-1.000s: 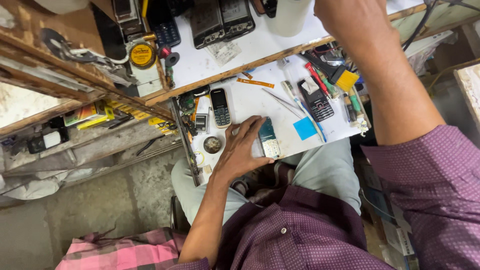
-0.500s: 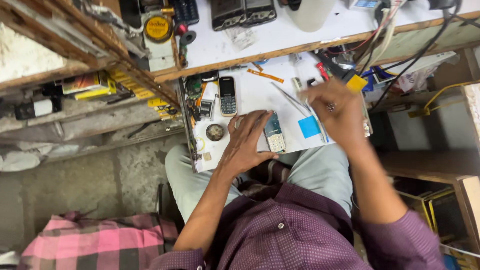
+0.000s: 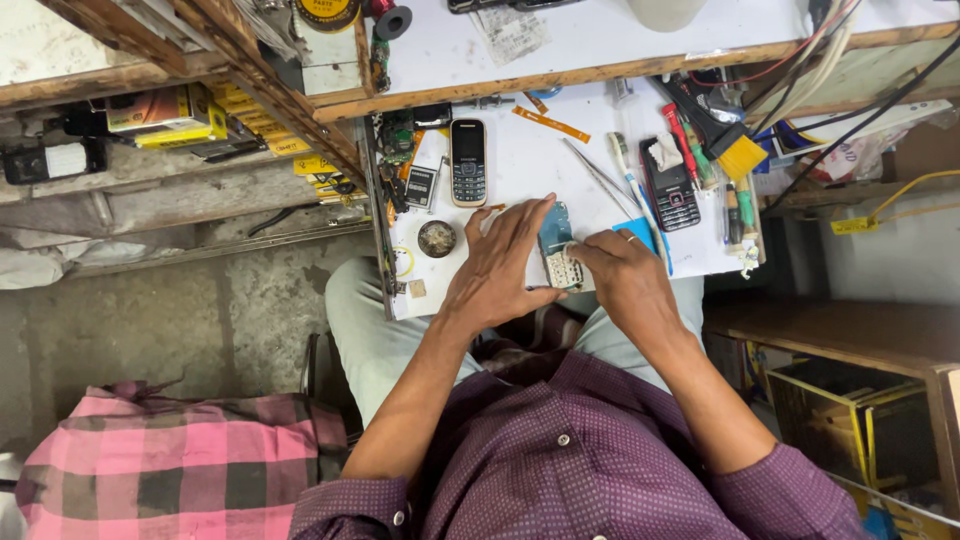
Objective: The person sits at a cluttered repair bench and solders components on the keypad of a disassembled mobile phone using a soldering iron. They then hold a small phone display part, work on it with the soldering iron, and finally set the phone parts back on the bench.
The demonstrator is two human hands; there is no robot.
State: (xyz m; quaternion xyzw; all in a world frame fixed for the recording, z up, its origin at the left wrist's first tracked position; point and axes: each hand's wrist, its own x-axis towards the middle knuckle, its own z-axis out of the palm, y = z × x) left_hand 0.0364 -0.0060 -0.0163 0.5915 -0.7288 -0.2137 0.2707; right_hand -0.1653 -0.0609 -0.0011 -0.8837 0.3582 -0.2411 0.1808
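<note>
A cramped repair bench: a white worktop strewn with tools and a grey keypad phone beyond the hands. The left hand presses flat on an opened phone body; the right hand seems to pinch its keypad end. It looks light, thin and fragile, best held by its edges.
</note>
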